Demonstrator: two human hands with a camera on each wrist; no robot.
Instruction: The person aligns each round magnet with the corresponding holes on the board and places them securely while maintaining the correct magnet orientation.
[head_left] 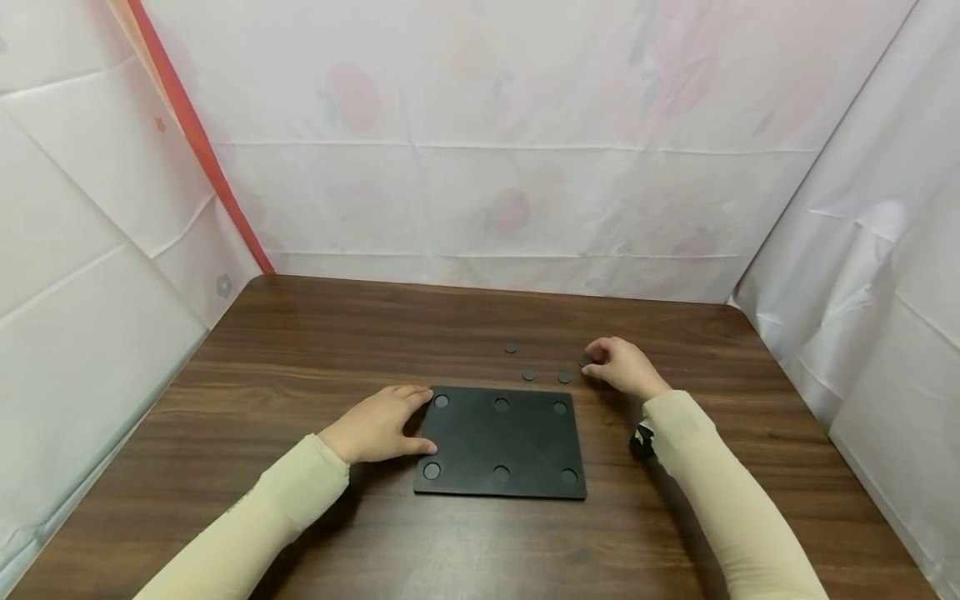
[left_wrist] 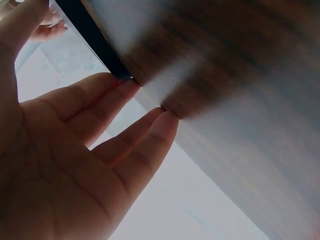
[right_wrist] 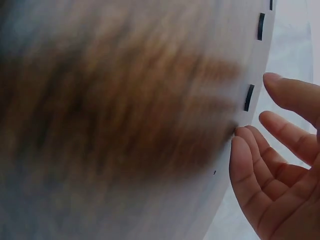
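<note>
A flat black rectangular board with several round recesses lies on the table. At its left edge rests my left hand, thumb and fingers spread; its fingertips touch the wood beside the board in the left wrist view. Beyond the board's upper right corner, my right hand reaches down with thumb and fingers apart around a small dark disc. In the right wrist view, its fingertips meet the tabletop, and I see no pinch on a disc.
More small dark discs lie behind the board: one farthest back, another nearer, and a third close to my right hand. The brown wooden table is enclosed by pale patterned curtains.
</note>
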